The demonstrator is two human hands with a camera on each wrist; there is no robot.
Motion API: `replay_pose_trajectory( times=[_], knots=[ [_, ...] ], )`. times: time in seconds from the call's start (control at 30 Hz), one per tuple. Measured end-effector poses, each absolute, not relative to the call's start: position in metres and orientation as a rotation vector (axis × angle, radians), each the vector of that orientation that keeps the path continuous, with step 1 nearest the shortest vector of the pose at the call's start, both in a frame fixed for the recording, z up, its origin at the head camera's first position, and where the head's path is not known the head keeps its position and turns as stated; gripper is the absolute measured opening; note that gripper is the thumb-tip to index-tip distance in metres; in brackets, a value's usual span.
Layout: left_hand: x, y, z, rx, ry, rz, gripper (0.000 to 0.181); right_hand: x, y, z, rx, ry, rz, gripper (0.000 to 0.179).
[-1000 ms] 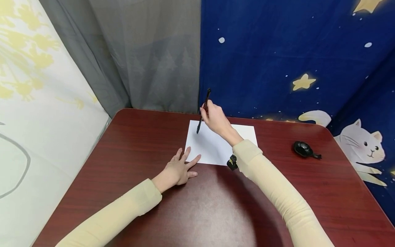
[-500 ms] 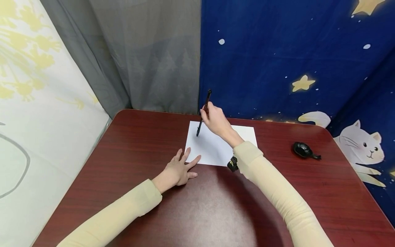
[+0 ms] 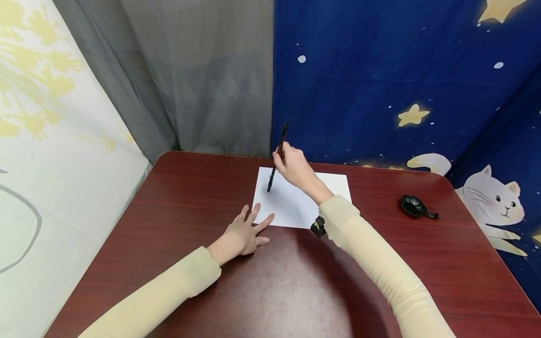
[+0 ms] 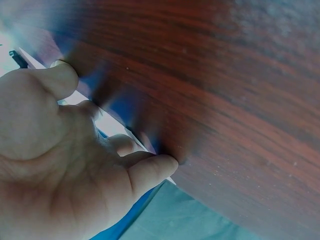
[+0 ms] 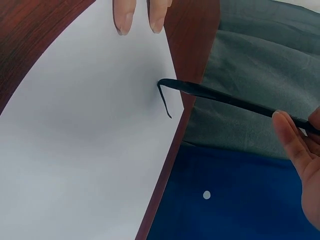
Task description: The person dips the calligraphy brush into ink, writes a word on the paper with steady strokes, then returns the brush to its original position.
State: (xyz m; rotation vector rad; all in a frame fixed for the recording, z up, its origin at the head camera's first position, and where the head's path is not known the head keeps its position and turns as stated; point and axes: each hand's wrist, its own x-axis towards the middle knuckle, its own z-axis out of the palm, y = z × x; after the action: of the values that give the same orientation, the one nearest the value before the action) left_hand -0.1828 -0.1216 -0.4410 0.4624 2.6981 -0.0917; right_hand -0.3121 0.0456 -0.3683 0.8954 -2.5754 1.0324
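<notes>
A white sheet of paper (image 3: 291,209) lies near the table's far edge. My right hand (image 3: 295,164) pinches a dark writing brush (image 3: 272,180) along its handle. In the right wrist view the black tip of the brush (image 5: 225,96) touches the paper, at the end of a thin black ink stroke (image 5: 164,100). Fingers spread, my left hand (image 3: 243,234) rests at the paper's near left corner, some fingertips on the sheet and the thumb on the wood. The left wrist view shows that hand's (image 4: 65,150) palm side, with the paper mostly hidden behind it.
On the right of the reddish-brown table (image 3: 203,188) sits a small black dish (image 3: 414,205) with a short stem. A grey curtain (image 3: 224,84) and a blue starry curtain (image 3: 338,94) hang behind the far edge. A black device (image 3: 318,226) is on the right wrist.
The brush tip has moved a little nearer to me along the paper, and a short dark stroke now shows behind it. My left hand stays in place.
</notes>
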Motion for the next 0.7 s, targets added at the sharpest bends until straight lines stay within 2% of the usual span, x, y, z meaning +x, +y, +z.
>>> replay_pose_trajectory(
  times=[0.7],
  knots=[
    [-0.1815, -0.1219, -0.4397, 0.479, 2.704, -0.059, 0.063, -0.3093, 0.0448, -0.3584, 0.905, -2.527, 1.043, 0.016]
  ],
)
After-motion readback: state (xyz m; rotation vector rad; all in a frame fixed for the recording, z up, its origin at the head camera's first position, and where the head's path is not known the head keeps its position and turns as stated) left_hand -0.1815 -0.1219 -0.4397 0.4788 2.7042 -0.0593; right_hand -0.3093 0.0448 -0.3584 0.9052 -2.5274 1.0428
